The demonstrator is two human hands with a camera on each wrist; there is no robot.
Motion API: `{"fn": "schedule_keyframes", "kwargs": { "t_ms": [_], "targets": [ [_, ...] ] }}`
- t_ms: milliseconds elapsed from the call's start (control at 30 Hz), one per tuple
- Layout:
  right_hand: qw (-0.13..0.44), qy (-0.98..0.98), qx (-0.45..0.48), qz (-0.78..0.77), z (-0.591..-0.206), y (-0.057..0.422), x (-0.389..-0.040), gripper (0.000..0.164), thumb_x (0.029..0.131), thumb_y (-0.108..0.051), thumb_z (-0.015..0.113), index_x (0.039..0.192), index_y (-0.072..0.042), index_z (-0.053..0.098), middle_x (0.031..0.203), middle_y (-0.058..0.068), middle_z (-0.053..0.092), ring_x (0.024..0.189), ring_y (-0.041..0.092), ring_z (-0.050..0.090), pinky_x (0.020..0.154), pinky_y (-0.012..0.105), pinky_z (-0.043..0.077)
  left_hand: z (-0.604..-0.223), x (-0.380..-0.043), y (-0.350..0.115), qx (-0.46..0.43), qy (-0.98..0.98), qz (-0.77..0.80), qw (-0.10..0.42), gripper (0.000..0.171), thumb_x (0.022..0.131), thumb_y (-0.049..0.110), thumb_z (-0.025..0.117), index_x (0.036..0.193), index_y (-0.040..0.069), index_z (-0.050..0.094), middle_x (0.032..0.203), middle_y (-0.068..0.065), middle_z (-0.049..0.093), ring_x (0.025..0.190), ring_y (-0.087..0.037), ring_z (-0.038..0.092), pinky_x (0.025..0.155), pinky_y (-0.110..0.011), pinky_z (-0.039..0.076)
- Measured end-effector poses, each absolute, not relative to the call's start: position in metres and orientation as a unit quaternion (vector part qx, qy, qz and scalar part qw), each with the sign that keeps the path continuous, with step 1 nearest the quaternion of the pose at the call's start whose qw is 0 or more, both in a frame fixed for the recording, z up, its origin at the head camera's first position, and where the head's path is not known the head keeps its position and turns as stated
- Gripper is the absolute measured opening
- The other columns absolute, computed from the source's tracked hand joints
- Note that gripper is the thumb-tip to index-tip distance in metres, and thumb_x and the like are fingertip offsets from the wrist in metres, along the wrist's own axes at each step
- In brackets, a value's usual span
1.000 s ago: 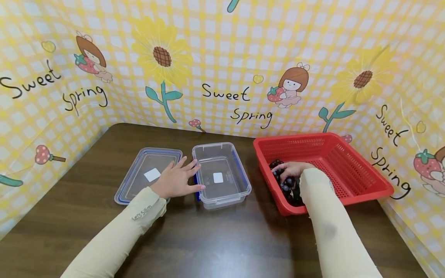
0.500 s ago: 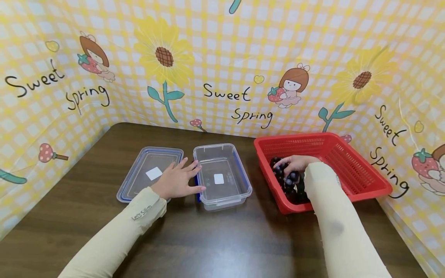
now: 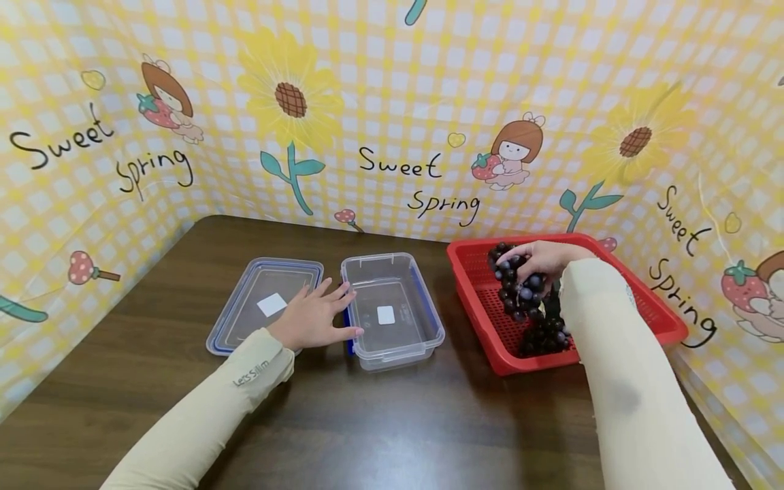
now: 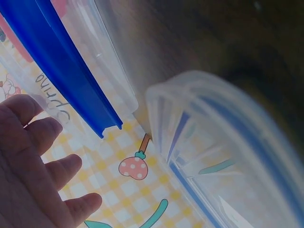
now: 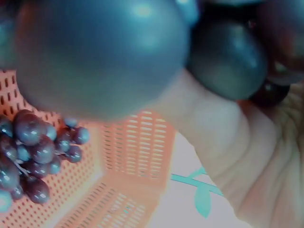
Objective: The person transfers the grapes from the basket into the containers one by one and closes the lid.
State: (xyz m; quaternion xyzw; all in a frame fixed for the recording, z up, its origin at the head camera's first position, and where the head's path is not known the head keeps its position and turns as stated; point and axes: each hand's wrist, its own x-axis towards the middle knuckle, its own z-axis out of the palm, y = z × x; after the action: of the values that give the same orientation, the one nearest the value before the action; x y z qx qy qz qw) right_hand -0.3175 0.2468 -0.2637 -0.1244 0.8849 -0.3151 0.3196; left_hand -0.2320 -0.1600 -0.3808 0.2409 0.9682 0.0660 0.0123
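Purple-black grape bunch (image 3: 525,294) in the head view, part-hidden by the right hand (image 3: 544,260) gripping it over the red basket (image 3: 474,309); left hand (image 3: 312,316) spread wide at the clear container (image 3: 398,353). Left wrist: hand cut off, blue latch (image 4: 61,71) large. Right wrist: nearest grapes (image 5: 102,57) blur, while a second bunch (image 5: 40,152) bares its stem (image 5: 21,167).

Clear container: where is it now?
In the head view, the clear container sits near the centre, between the lid on its left and the red basket on its right, with the left hand at its left edge.
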Motion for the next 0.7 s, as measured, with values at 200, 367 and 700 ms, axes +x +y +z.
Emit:
{"fn": "schedule_keyframes", "kwargs": {
  "t_ms": [200,367,700],
  "targets": [
    [0.318,0.884,-0.121,-0.319,-0.251,0.237,-0.318,0.057,0.085,-0.006,0.059,0.14,-0.001,0.043,0.137,0.027,0.031,0.099,0.032,0.05,0.066,0.045,0.057,-0.382,-0.232,-0.162,0.237,0.969,0.072,0.019,0.081,0.088,0.065,0.048,0.147,0.009,0.039,0.152,-0.012,0.032,0.139,-0.044,0.02,0.107,-0.066,0.016],
    [0.325,0.881,-0.118,-0.324,-0.247,0.222,-0.321,0.056,0.086,-0.005,0.059,0.14,-0.003,0.043,0.137,0.026,0.032,0.1,0.032,0.049,0.067,0.044,0.057,-0.384,-0.234,-0.163,0.236,0.969,0.074,0.017,0.081,0.088,0.065,0.048,0.147,0.01,0.039,0.152,-0.012,0.032,0.14,-0.044,0.02,0.107,-0.066,0.015],
    [0.324,0.885,-0.126,-0.31,-0.245,0.182,-0.323,0.057,0.085,-0.001,0.057,0.14,-0.005,0.045,0.144,0.023,0.026,0.108,0.038,0.046,0.068,0.046,0.056,-0.385,-0.235,-0.161,0.241,0.968,0.076,0.011,0.081,0.088,0.065,0.048,0.146,0.009,0.04,0.152,-0.012,0.032,0.139,-0.044,0.021,0.107,-0.066,0.015]
  ]
}}
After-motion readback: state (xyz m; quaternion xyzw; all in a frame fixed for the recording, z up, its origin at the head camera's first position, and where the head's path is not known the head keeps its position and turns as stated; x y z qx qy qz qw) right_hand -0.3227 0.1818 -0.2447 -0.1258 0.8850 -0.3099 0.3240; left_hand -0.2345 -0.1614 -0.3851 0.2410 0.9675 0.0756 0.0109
